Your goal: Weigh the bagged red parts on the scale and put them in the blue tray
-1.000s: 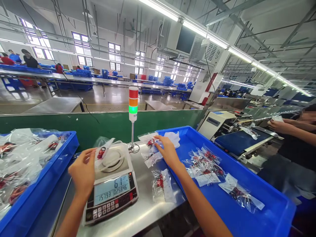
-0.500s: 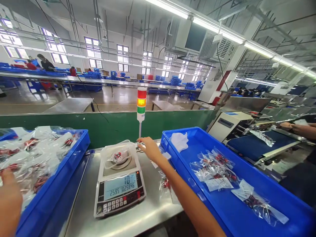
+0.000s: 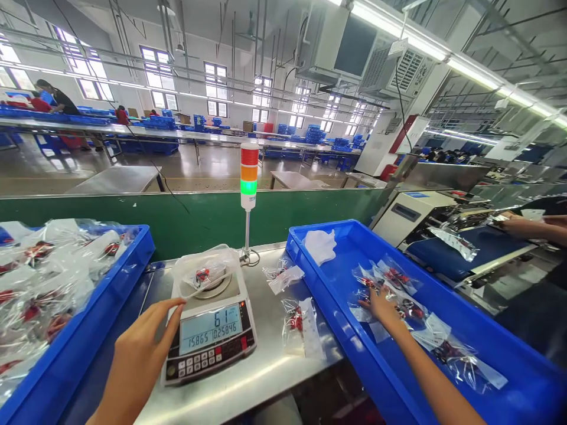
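My left hand [image 3: 144, 342] pinches the front left rim of a clear plastic tray [image 3: 183, 271] with thumb and forefinger. That tray sits tilted on the digital scale [image 3: 210, 354], with a small bag of red parts [image 3: 204, 276] inside it. The display reads 61. My right hand [image 3: 384, 308] reaches into the right blue bin [image 3: 325, 307], its fingers curled onto a clear bag of red and dark parts [image 3: 367, 278]. Part of that bag is hidden under the fingers. Other bags with white labels [image 3: 478, 366] lie in the same bin.
Similar bags [image 3: 297, 321] lie on the metal table [image 3: 266, 378] between scale and bin. A blue bin [image 3: 142, 248] heaped with bags stands left. Behind the scale rises a signal light [image 3: 248, 177], lit green. At right, a co-worker's hands [image 3: 518, 223] are by a conveyor machine [image 3: 469, 260].
My left hand has come from the left bin to the tray on the scale. My right hand has gone from beside the scale into the right bin. The light turned from amber to green.
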`<state>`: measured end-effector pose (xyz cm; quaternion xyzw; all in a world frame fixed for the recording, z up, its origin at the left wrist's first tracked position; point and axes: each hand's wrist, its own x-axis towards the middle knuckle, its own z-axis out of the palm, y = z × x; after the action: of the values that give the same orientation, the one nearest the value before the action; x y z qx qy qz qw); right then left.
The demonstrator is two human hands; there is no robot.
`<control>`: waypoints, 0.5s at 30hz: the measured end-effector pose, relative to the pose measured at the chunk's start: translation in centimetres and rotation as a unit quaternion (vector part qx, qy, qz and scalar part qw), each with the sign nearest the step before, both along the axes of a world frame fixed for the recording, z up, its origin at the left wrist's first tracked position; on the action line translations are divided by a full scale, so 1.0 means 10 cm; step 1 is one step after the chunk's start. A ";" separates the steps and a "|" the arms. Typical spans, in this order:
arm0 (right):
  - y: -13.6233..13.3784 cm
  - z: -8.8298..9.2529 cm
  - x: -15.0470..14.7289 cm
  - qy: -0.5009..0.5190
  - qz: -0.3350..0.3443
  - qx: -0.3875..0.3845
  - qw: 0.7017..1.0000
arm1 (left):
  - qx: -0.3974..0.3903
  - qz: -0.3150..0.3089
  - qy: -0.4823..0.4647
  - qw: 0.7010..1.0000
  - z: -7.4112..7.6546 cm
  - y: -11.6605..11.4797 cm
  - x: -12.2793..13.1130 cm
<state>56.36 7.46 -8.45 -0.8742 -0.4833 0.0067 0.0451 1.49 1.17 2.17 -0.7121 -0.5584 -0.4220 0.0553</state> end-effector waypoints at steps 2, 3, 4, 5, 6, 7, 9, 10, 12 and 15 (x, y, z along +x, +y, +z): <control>0.00 -0.08 0.04 -0.007 0.019 -0.005 1.000 | -0.050 0.007 -0.009 0.999 0.02 0.26 0.07; 0.01 -0.09 0.05 -0.009 0.030 -0.003 1.000 | -0.076 0.005 -0.009 0.997 0.03 0.40 0.11; 0.04 -0.07 0.06 -0.011 0.042 0.004 0.999 | -0.098 -0.001 -0.006 0.995 0.04 0.53 0.15; 0.06 -0.04 0.06 -0.013 0.051 0.011 0.999 | -0.114 -0.008 -0.002 0.993 0.04 0.65 0.20; 0.08 0.02 0.06 -0.014 0.057 0.020 0.998 | -0.122 -0.017 0.001 0.992 0.04 0.76 0.25; 0.09 0.09 0.05 -0.010 0.062 0.036 0.997 | -0.125 -0.024 0.002 0.992 0.04 0.84 0.30; 0.11 0.29 0.01 0.012 0.073 0.094 0.993 | -0.133 -0.038 -0.003 0.990 0.01 0.96 0.41; 0.12 0.40 -0.04 0.032 0.081 0.138 0.987 | -0.134 -0.044 -0.009 0.990 -0.01 1.00 0.46; 0.12 0.67 -0.22 0.086 0.101 0.238 0.962 | -0.133 -0.054 -0.033 0.989 -0.06 1.04 0.55; 0.16 1.08 -0.72 0.193 0.141 0.350 0.906 | -0.120 -0.039 -0.104 0.987 -0.09 1.09 0.60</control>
<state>49.17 9.09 2.40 -0.7064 -0.5549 0.0120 0.4392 7.46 12.09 1.31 -0.6871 -0.5797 -0.4252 -0.1053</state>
